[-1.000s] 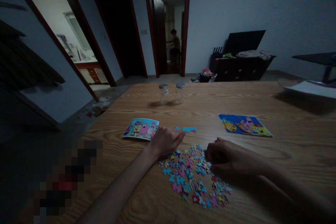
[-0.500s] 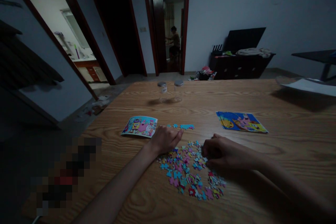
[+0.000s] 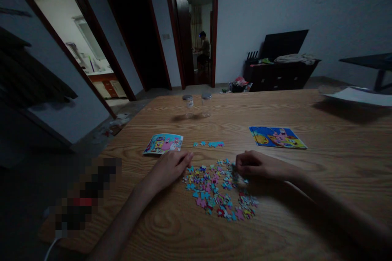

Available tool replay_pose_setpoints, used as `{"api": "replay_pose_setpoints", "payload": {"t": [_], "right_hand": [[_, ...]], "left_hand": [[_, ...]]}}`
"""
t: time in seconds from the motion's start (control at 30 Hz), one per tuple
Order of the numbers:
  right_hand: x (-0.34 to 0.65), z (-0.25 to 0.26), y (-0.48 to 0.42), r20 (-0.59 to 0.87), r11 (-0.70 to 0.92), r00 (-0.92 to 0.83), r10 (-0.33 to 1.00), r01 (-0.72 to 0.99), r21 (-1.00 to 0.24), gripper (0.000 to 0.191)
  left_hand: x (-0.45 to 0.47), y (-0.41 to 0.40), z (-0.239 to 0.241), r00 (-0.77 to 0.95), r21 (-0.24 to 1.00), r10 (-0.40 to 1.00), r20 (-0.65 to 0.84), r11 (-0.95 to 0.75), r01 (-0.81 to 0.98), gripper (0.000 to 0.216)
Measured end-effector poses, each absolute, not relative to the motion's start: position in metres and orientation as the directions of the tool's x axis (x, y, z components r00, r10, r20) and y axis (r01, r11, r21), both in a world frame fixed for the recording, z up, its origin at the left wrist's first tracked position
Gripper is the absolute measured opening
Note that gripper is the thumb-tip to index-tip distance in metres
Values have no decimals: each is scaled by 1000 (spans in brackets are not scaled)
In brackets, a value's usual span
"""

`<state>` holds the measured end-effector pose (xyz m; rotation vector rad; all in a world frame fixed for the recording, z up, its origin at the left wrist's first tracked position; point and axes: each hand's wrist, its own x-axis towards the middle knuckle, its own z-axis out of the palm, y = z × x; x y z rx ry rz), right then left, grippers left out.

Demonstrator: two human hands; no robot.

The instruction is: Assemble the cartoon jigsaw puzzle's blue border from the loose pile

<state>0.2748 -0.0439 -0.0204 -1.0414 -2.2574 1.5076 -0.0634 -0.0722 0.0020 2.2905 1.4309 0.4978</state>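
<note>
A loose heap of small colourful jigsaw puzzle pieces (image 3: pixel 214 189) lies on the wooden table between my hands. My left hand (image 3: pixel 171 167) rests at the heap's upper left edge, fingers loosely stretched to the right, with nothing visible in it. At the upper right edge, my right hand (image 3: pixel 252 165) has its fingers curled inward over the pieces; its fingertips are blurred and what they hold, if anything, is hidden. Beyond the heap sits a short row of light-blue puzzle pieces (image 3: pixel 216 144), some joined. A cartoon picture card (image 3: pixel 163 143) lies just past my left hand.
Blue cartoon cards (image 3: pixel 278 137) lie at the right. Two clear jars with grey lids (image 3: pixel 206 106) stand farther back. A shallow dish with a white sheet (image 3: pixel 361 98) is at the far right. A person (image 3: pixel 203 49) sits beyond the doorway. A pixelated patch covers the left table edge.
My left hand has drawn back left, away from the row of pieces and the heap's top. My right hand stays by the heap's right edge, its fingers more curled. The view has shifted slightly.
</note>
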Motion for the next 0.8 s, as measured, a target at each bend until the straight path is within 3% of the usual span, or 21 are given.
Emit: {"api": "replay_pose_setpoints", "payload": {"t": [0.13,0.4,0.57,0.63,0.7,0.8], "right_hand": [[273,-22,-41,-176,87,-777,604,284,-955,38],[271,-35,-46,-93,-57,-658,747,76,-995,38],[266,-41,-45,-65,-67,-686,725,24,-998,53],[269,-40,-45,-120,-106,-698,706,63,-992,49],[275,-38,-45,-87,-95,-648,756,23,-995,54],[279,-34,-43,-49,-72,-575,817,-18,-997,57]], "left_hand": [[-62,-129,6,369,575,919,138,-378,726,28],[-66,-156,-30,215,640,955,206,-298,708,20],[-70,-159,-33,122,652,956,266,-272,708,21],[-74,-152,-33,129,626,946,299,-296,722,23],[-83,-142,-34,138,563,928,346,-323,760,23],[-99,-127,-36,162,389,884,438,-349,852,25]]}}
